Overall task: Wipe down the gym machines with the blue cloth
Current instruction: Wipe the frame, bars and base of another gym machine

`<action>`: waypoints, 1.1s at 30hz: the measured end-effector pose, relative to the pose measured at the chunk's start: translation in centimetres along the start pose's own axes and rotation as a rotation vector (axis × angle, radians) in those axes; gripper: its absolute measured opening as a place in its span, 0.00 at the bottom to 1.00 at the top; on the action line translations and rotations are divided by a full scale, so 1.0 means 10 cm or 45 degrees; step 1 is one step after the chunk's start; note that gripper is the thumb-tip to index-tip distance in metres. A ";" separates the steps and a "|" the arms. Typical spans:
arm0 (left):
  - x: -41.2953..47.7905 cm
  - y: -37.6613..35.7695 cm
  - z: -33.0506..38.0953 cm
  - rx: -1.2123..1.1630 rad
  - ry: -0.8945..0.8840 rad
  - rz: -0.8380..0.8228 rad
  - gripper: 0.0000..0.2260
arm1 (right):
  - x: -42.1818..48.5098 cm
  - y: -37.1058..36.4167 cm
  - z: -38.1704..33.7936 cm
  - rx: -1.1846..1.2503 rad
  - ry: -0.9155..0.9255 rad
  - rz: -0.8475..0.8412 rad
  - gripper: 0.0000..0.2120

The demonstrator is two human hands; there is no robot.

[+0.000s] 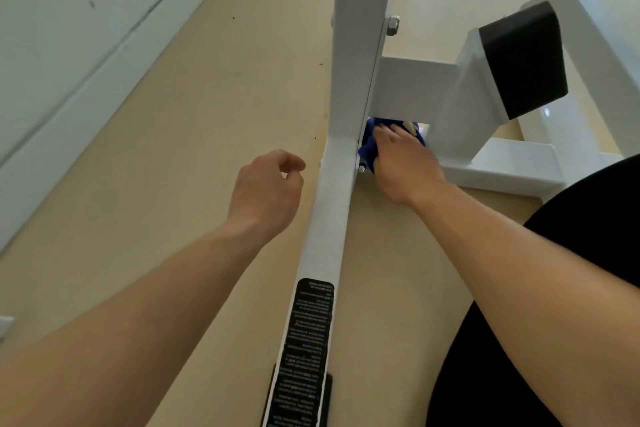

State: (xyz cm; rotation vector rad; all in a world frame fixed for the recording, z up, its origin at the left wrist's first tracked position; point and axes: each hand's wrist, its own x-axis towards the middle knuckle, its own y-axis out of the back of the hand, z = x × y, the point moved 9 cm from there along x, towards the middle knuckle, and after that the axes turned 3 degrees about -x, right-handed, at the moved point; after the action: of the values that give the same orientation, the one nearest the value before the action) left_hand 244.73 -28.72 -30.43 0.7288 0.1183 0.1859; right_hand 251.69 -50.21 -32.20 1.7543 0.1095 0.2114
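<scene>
At the left, our left hand hovers over the floor just beside the white rail, its grip loosely curled and holding nothing. The rail's long axis runs from the black label near us away to the upright post. Tucked in the corner at the foot of that post sits the blue cloth, bunched into a wad with no clear long axis. Our right hand covers it, fingers curved over it and pressing it against the frame. We judge that short, firm strokes serve best here, working round the small bolt and under the crossbar beside the black pad.
</scene>
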 end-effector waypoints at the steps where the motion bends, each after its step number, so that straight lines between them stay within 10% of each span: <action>1: -0.01 0.00 -0.01 0.002 0.010 0.001 0.10 | 0.05 0.02 -0.01 0.009 -0.036 -0.004 0.13; 15: -0.21 -0.11 -0.08 -0.008 0.016 -0.118 0.09 | -0.15 0.00 -0.07 -0.070 -0.059 -0.042 0.16; 23: -0.51 -0.07 0.16 -0.245 -0.098 -0.244 0.14 | -1.09 0.60 -0.41 0.689 -0.200 0.319 0.16; 27: -0.74 -0.01 0.36 -0.586 -0.163 -0.407 0.32 | -1.22 0.67 -0.93 1.063 -0.044 0.112 0.17; 33: -0.76 0.26 0.15 -0.696 -0.110 -0.400 0.28 | -1.15 0.66 -0.97 1.215 -0.062 -0.088 0.15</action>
State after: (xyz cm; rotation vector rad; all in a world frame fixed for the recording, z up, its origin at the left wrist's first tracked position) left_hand 237.19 -29.36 -27.25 0.1666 0.0920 -0.1138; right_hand 238.14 -44.33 -24.88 2.6963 0.2653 0.0579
